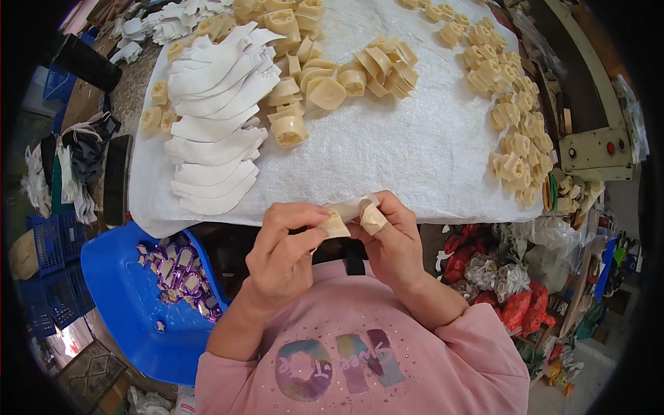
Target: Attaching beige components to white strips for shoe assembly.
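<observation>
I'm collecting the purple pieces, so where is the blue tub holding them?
In the head view, the blue tub sits at lower left, left of the person's left forearm and just off the near-left corner of the white woven cover.

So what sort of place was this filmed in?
Probably a small workshop: batches of beige pieces and overlapping white strips lie on the worktable, and a blue tub holds shiny purple parts.

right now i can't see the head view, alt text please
A person's left hand and right hand hold pale pieces at the near edge of a white-covered table spread with white strips and beige parts. A blue tub of shiny purple pieces sits at left.
</observation>
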Tool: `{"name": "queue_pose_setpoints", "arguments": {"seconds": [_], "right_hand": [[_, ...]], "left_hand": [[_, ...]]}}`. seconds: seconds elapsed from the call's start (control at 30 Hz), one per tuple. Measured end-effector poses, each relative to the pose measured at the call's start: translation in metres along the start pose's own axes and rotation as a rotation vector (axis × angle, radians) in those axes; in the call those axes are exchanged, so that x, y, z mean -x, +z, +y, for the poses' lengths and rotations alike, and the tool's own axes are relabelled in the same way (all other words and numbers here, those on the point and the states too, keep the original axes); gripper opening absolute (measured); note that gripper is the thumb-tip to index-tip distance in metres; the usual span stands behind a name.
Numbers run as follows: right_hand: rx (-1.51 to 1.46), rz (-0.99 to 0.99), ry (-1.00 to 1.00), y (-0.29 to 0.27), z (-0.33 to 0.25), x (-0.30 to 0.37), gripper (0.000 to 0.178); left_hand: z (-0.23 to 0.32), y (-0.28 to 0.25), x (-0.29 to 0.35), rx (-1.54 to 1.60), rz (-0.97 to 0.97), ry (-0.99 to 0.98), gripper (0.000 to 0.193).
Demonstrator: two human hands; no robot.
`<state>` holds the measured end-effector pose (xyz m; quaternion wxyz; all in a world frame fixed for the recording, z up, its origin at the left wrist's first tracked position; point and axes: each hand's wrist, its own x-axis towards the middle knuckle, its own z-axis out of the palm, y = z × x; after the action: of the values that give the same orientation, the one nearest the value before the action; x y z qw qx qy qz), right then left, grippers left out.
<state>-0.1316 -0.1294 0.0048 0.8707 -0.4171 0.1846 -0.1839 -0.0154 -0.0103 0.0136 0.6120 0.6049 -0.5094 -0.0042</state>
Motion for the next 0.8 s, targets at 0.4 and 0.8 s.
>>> {"name": "queue_pose_setpoints", "arguments": {"seconds": [0.4,0.8], "right_hand": [[0.416,-0.032,-0.03,0.016,-0.014,0.0,0.031],[0.221,-0.382,0.303,-0.026,-0.033,-0.037,0.049]], "left_hand": [[0.001,0.008,-0.002,-0.432,-0.092,0.087,0.02],[0.0,0.008,-0.001,0.1,-0.108,-0.122,0.02]]}}
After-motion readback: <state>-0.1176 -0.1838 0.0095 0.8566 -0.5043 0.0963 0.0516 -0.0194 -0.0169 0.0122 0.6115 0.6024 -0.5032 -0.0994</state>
